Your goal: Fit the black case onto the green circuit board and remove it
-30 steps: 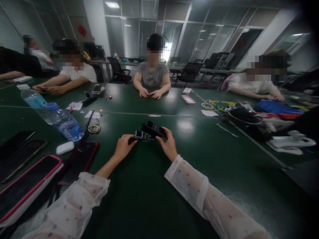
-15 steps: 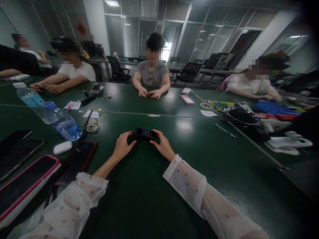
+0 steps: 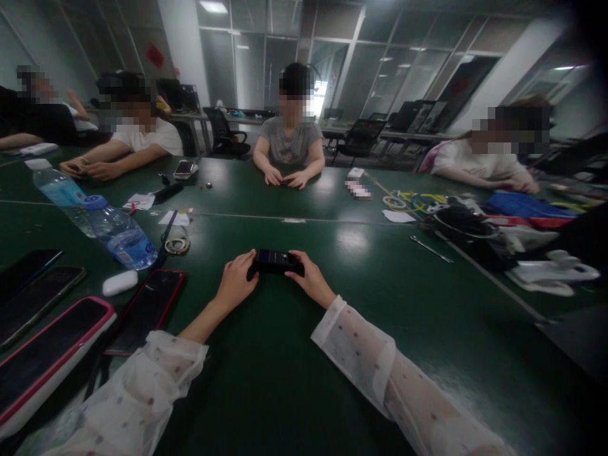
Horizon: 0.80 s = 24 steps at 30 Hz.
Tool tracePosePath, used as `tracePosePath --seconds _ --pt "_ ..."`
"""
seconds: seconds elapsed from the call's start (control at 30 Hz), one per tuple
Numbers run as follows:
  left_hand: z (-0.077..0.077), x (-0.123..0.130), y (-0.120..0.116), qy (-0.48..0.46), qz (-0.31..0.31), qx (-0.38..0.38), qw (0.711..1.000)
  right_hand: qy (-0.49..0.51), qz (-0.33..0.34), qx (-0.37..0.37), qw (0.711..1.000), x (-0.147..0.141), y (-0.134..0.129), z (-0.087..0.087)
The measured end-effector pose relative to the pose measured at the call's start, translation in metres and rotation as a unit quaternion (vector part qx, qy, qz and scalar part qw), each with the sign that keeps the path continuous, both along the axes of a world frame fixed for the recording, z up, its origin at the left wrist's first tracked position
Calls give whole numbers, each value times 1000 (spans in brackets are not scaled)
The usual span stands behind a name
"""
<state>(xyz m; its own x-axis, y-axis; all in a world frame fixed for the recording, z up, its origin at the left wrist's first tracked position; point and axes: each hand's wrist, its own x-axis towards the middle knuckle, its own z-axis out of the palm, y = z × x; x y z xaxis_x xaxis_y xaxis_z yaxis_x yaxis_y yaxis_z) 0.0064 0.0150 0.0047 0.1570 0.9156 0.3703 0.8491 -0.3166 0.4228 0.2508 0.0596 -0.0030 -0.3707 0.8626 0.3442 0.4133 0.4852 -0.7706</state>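
A small black box-shaped device (image 3: 274, 261), with a dark screen-like panel and a few light marks on its upper face, is held level just over or on the green table (image 3: 266, 380). My left hand (image 3: 237, 277) grips its left end, thumb at the near side and fingers behind. On its right end my right hand (image 3: 310, 276) is closed in the same way. Both forearms wear sheer white dotted sleeves. Whether the device's underside touches the tabletop, I cannot tell.
At left lie several phones, including a red-edged phone (image 3: 147, 310), a white earbud case (image 3: 120, 283) and two water bottles, one a blue-capped bottle (image 3: 121, 234). A wrench (image 3: 431, 249) and tangled cables (image 3: 403, 201) lie right. Several people sit around the table.
The device has tilted slightly, so its panel catches the light differently, and sits a touch lower. Both hands keep hold of it. A person at far left has raised a hand.
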Motion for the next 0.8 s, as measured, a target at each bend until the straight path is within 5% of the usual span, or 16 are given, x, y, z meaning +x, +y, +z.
tracePosePath --seconds 0.43,0.8 --pt "2 1 -3 0 11 1 1000 27 11 -21 999 1 3 -3" --pt "-11 -12 8 -45 47 -20 998 31 10 -41 999 2 3 -4"
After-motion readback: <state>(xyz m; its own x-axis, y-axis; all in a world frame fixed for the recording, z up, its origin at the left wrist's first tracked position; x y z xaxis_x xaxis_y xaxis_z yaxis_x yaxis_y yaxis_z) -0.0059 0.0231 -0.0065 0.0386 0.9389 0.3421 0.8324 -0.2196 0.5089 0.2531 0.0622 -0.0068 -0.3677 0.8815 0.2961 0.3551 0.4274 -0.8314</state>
